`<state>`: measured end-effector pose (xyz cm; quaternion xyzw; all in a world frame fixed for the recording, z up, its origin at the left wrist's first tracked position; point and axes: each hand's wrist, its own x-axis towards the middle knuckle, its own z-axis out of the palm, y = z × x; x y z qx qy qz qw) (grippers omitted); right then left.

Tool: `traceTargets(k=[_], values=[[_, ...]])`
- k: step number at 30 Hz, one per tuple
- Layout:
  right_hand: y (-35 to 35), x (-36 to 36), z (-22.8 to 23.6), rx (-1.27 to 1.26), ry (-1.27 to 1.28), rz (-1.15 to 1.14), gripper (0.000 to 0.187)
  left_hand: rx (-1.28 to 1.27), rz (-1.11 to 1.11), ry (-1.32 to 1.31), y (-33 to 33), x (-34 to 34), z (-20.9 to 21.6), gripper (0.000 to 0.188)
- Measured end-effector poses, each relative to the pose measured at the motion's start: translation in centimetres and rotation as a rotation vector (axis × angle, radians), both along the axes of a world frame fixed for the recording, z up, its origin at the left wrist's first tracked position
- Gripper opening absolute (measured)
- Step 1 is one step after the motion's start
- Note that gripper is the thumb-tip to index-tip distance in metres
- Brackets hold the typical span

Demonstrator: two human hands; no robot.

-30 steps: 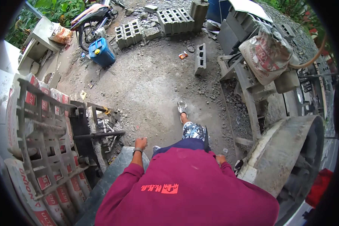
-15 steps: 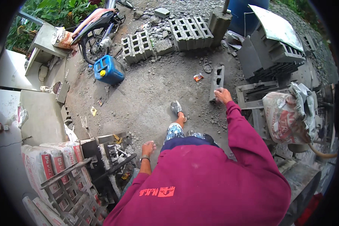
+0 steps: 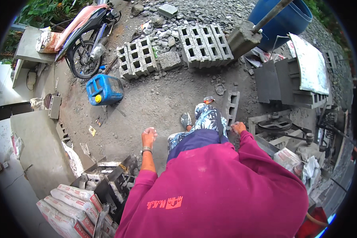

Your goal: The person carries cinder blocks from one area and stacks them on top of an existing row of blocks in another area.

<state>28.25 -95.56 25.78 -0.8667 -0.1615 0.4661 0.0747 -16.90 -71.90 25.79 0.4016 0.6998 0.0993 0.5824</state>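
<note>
My left hand (image 3: 148, 136) is held out in front of my body, above the dusty ground, with a band on its wrist. Its fingers are loosely curled and nothing shows in them. On the other side, my right hand (image 3: 238, 127) is low, beside the near end of a grey hollow concrete block (image 3: 233, 106). The fingers are closed; whether they hold something small is hidden. That block lies by itself on the ground. One knee is raised ahead of me, in patterned shorts (image 3: 206, 115).
Stacked hollow blocks (image 3: 205, 45) stand ahead, near a blue jerrycan (image 3: 104, 89) and a motorbike (image 3: 87, 47). At right are a machine with a pulley wheel (image 3: 275, 124) and a blue drum (image 3: 279, 23). Paper sacks (image 3: 73, 208) are piled at lower left.
I have stepped forward, with one knee now raised. My left hand has come up and forward. My right hand has drawn back toward me from the block's near end. The block stays on the ground.
</note>
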Motion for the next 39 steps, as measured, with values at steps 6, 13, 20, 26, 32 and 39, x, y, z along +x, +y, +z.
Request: traceTargets(k=[6,13,20,26,32,39], values=[[10.3,9.2,-9.5,0.043,-0.118,0.224,0.030,0.189,-0.208,0.031,14.2,11.3,-1.8,0.032],[36.0,15.2,-9.5,0.237,0.081,0.157,0.037,0.304,-0.871,0.275,27.1,31.4,-5.3,0.048],[37.6,15.5,-8.3,0.352,0.409,-0.431,0.031,0.803,-1.240,0.294,39.7,47.9,-19.1,0.058],[29.8,17.9,-8.8,0.148,0.251,-0.596,0.029,0.780,-1.615,0.402,44.7,53.9,-28.4,0.060],[30.2,18.9,-10.5,0.122,0.171,-0.652,0.027,0.736,-1.508,0.449,44.6,55.2,-31.9,0.034],[39.5,18.1,-19.1,0.301,0.036,-0.136,0.033,0.756,-1.399,0.445,45.2,53.2,-30.5,0.015]])
